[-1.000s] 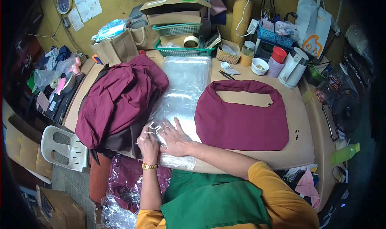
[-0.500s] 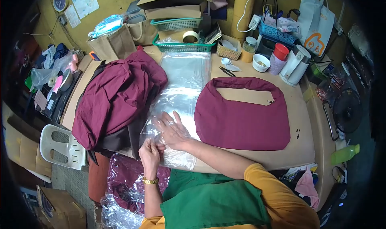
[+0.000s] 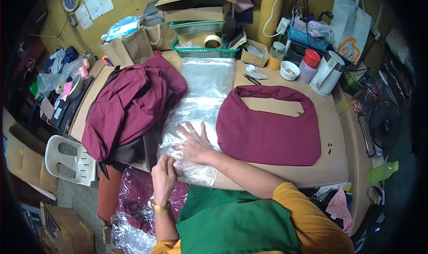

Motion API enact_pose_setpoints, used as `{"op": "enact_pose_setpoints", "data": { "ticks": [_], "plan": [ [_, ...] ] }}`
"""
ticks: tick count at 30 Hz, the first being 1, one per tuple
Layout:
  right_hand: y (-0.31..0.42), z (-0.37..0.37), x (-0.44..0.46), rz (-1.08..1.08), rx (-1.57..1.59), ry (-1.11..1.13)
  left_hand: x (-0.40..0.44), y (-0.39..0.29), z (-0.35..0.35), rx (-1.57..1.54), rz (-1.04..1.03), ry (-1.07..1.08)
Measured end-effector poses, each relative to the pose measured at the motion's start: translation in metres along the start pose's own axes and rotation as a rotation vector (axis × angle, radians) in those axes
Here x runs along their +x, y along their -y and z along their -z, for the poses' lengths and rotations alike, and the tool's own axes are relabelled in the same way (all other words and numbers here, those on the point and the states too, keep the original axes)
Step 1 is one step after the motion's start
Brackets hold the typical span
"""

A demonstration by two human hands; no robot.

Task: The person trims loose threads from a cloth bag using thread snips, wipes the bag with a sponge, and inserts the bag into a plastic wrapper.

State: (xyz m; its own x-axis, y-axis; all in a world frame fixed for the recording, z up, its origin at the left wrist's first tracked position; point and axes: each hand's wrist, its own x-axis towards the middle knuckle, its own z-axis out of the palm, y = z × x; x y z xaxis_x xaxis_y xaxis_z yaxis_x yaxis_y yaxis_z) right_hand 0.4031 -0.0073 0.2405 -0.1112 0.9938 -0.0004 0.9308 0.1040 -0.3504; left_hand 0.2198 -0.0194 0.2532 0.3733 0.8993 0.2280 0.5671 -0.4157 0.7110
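A stack of clear plastic bags runs down the middle of the table. My right hand presses flat on the near part of the plastic, fingers spread. At the plastic's near left corner, my left hand is closed in a pinch on an edge of a clear plastic bag; the fingertips are partly hidden. Just right of the stack lies a flat maroon shoulder bag with its handle toward the back. A heap of maroon cloth over dark fabric sits to the left.
Green baskets and an open cardboard box stand at the back. A white kettle, white bowl and black snips are at back right. Maroon items in plastic lie below the table's front edge, near a white chair.
My right hand has slid slightly right across the plastic and lies flatter. My left hand has shifted slightly left and down, still pinching at the corner.
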Motion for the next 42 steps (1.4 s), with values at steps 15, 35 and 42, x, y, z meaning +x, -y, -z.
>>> {"op": "enact_pose_setpoints", "data": {
  "ticks": [15, 35, 42],
  "plan": [
    [0.013, 0.016, -0.020, 0.089, 0.064, 0.119, -0.069, 0.030, 0.175, 0.382, 0.363, -0.464],
    [-0.105, 0.077, -0.221, -0.388, 1.293, -0.656, 0.045, -0.162, -0.089, 0.243, -0.634, 0.177],
    [-0.170, 0.056, -0.232, -0.638, 0.671, -0.588, 0.052, -0.109, -0.148, 0.498, -0.563, 0.483]
  ]
}}
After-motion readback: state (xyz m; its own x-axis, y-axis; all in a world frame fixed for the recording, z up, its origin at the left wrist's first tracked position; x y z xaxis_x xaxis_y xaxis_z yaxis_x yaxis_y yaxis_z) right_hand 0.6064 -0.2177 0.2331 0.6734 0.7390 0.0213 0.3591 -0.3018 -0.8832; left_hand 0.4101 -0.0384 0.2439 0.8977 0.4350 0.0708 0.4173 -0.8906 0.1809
